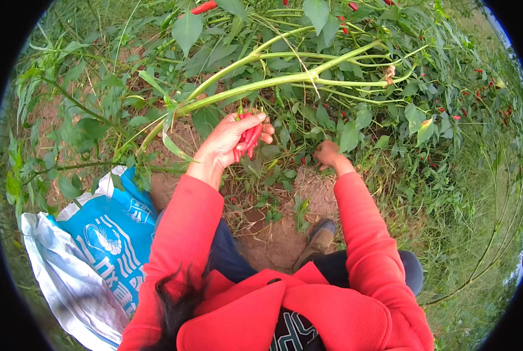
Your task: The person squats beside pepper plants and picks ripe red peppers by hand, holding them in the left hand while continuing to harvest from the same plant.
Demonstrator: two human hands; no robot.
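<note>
Several slender red chili peppers (253, 135) are bunched in my left hand (231, 137), their tips hanging below the fingers and a few green stems poking out on top. The hand is just below a thick, pale green forked stem (261, 83) of a chili plant. Lower and to the right, my right hand (328, 154) reaches down among the leaves close to the ground. Its fingertips are partly hidden by foliage, so whether they grip anything is unclear. A small red chili (303, 160) shows just left of that hand.
A blue and white woven sack (108, 237) bearing writing and a shrimp picture lies at my left. Leafy chili plants (349, 136) with red fruit spread ahead and to the right. Bare soil (274, 245) and a brown shoe (316, 243) are below. Tall grass (454, 228) grows at right.
</note>
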